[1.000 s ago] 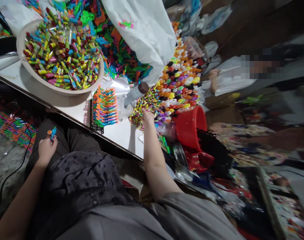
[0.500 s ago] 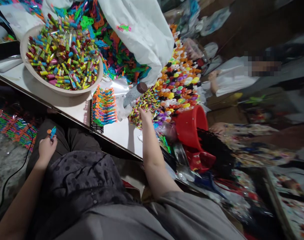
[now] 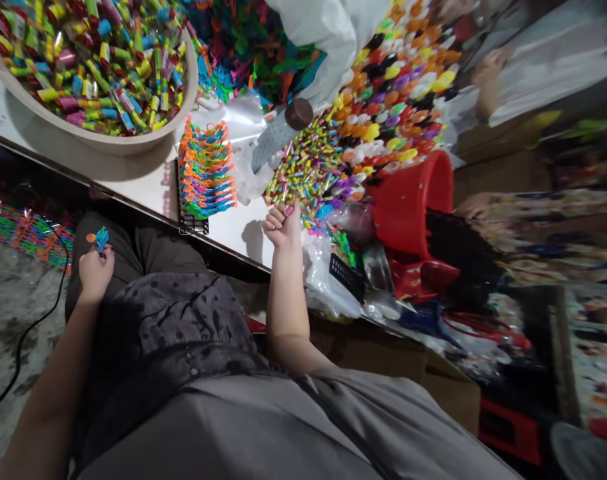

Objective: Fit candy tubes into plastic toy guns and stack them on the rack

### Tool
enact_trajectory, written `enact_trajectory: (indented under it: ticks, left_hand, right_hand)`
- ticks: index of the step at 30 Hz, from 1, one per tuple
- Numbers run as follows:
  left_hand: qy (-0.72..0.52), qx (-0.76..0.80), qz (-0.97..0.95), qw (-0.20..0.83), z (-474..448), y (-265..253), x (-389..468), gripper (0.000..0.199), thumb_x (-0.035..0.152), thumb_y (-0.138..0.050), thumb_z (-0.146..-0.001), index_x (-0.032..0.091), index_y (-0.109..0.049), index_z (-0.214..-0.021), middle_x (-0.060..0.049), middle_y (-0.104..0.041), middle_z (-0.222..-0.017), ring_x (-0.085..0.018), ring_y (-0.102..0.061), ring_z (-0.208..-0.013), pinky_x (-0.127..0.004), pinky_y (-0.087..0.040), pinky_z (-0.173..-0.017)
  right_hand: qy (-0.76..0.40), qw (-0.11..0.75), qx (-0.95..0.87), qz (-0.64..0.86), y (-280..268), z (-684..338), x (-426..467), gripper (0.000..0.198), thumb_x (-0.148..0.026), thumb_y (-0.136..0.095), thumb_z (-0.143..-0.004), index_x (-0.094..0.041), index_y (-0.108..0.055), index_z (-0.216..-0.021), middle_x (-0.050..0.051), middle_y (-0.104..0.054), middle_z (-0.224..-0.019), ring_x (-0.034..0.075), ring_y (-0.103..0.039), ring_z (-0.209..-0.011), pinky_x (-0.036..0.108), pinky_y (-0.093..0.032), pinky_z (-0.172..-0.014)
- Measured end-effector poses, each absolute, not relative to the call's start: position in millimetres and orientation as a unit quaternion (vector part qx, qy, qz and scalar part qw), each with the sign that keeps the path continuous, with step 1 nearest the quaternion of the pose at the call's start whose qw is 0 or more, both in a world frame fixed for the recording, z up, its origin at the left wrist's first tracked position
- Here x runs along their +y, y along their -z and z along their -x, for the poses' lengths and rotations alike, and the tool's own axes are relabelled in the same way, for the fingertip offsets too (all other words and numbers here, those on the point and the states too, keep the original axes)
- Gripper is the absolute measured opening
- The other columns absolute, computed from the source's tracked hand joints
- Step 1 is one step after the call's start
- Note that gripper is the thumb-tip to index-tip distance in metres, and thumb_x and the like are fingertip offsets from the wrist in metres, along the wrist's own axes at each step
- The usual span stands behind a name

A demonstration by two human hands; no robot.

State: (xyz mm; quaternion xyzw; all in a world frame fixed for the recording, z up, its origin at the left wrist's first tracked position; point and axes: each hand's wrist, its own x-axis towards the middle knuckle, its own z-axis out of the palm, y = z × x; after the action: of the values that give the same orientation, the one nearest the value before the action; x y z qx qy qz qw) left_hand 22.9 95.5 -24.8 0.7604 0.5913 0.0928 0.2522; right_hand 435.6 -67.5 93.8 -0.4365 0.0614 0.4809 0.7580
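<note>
My left hand (image 3: 96, 273), over my left thigh, is closed on a small blue plastic toy (image 3: 102, 238) with a round orange end. My right hand (image 3: 282, 228) is closed above the table, with a small pink piece (image 3: 288, 211) between thumb and fingers; its exact kind I cannot make out. Just beyond that hand lies a pile of small yellow-labelled tubes (image 3: 303, 170). To its left, a row of orange, green and blue plastic toys (image 3: 208, 177) stands in a black rack (image 3: 193, 225).
A beige basin (image 3: 133, 144) heaped with wrapped tubes stands at left. Behind the rack rises a dotted grey bottle (image 3: 273, 141) with a brown cap. Coloured plastic pieces (image 3: 403, 87) cover the far table, beside a tipped red bucket (image 3: 400, 207). Other people's arms reach in at right.
My right hand has drawn back from the tube pile towards me, now with a pink piece in its fingers. The left hand still holds the blue toy. The camera view has shifted.
</note>
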Motion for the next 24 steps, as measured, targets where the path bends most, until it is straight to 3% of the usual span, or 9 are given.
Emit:
enact_trajectory:
  ticks: [3, 10, 18, 24]
  left_hand:
    - [-0.085, 0.602, -0.757, 0.241, -24.7, 23.2, 94.3, 0.036, 0.038, -0.040, -0.083, 0.015, -0.064, -0.095, -0.008, -0.064, -0.069, -0.024, -0.060, -0.069, -0.035, -0.046, -0.078]
    - [-0.073, 0.604, -0.758, 0.235, -26.7, 24.6, 94.2, 0.034, 0.036, -0.040, -0.083, 0.015, -0.062, -0.098, -0.007, -0.064, -0.072, -0.022, -0.060, -0.070, -0.035, -0.046, -0.079]
    - [-0.077, 0.607, -0.759, 0.224, -30.1, 20.2, 93.2, 0.034, 0.035, -0.039, -0.083, 0.015, -0.063, -0.098, -0.006, -0.061, -0.066, -0.021, -0.058, -0.064, -0.034, -0.046, -0.077]
    - [-0.072, 0.603, -0.760, 0.230, -29.9, 20.2, 93.0, 0.037, 0.036, -0.038, -0.083, 0.013, -0.062, -0.100, -0.007, -0.060, -0.068, -0.022, -0.057, -0.067, -0.036, -0.045, -0.079]
  right_hand:
    - [-0.486, 0.764, 0.065, 0.420, -86.1, -429.4, -69.7, 0.045, -0.039, -0.042, -0.093, -0.020, -0.019, -0.060, -0.010, -0.020, -0.041, 0.004, -0.019, -0.030, 0.017, -0.020, -0.032]
    - [-0.463, 0.776, 0.052, 0.426, -72.8, -418.7, -65.9, 0.019, -0.025, -0.043, -0.088, -0.021, -0.037, -0.071, -0.012, -0.029, -0.046, 0.003, -0.020, -0.030, 0.017, -0.019, -0.033]
    - [-0.453, 0.776, 0.063, 0.435, -62.2, -414.6, -63.2, 0.020, -0.025, -0.052, -0.084, -0.021, -0.038, -0.070, -0.013, -0.029, -0.045, 0.003, -0.020, -0.031, 0.017, -0.020, -0.033]
    - [-0.464, 0.777, 0.068, 0.420, -55.8, -413.3, -63.5, 0.017, -0.022, -0.046, -0.087, -0.021, -0.039, -0.071, -0.013, -0.030, -0.044, 0.004, -0.021, -0.030, 0.017, -0.018, -0.031]
